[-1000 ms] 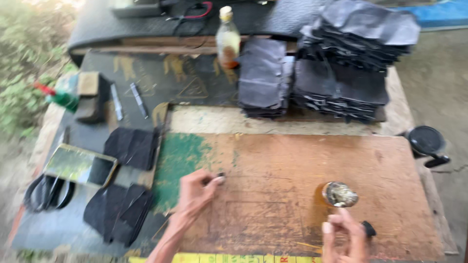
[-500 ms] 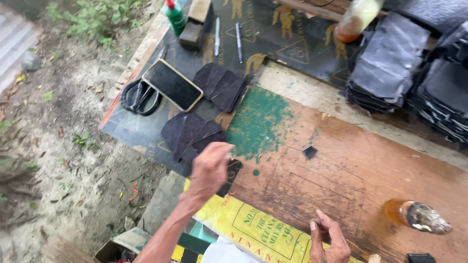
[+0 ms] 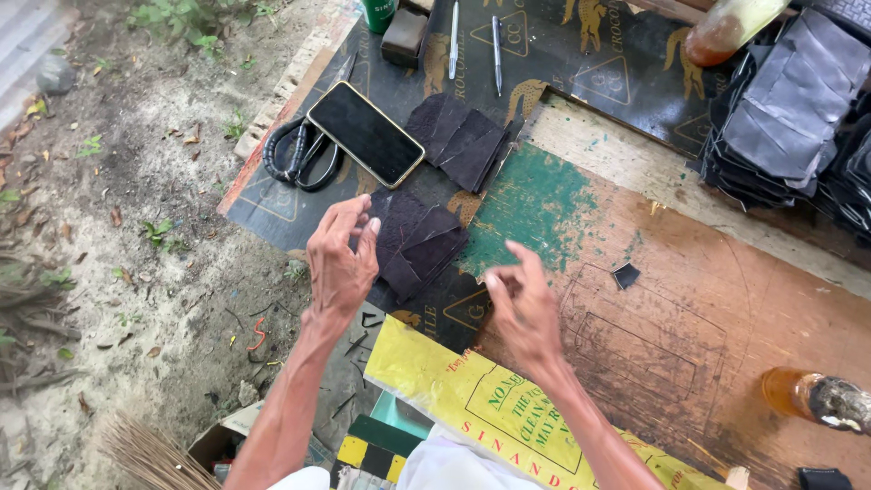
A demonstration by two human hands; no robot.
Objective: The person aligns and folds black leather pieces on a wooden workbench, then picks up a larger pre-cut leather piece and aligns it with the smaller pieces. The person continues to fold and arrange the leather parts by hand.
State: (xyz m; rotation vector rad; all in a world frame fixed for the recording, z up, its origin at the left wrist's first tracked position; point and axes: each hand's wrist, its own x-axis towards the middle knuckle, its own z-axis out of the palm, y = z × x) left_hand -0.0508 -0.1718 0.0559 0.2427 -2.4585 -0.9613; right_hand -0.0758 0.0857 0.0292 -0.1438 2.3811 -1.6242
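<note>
The amber bottle [image 3: 737, 24] is cut off by the top edge; the jar [image 3: 817, 399] perhaps runs past the right edge.

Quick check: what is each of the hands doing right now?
Left hand: open, fingers on the near pile of dark leather pieces, no grip visible.
Right hand: open, empty.

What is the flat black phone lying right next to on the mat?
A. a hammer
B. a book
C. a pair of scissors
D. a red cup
C: the phone lies face up with the black-handled scissors just to its left on the dark mat, while the left hand reaches the dark leather pieces below it.
</note>
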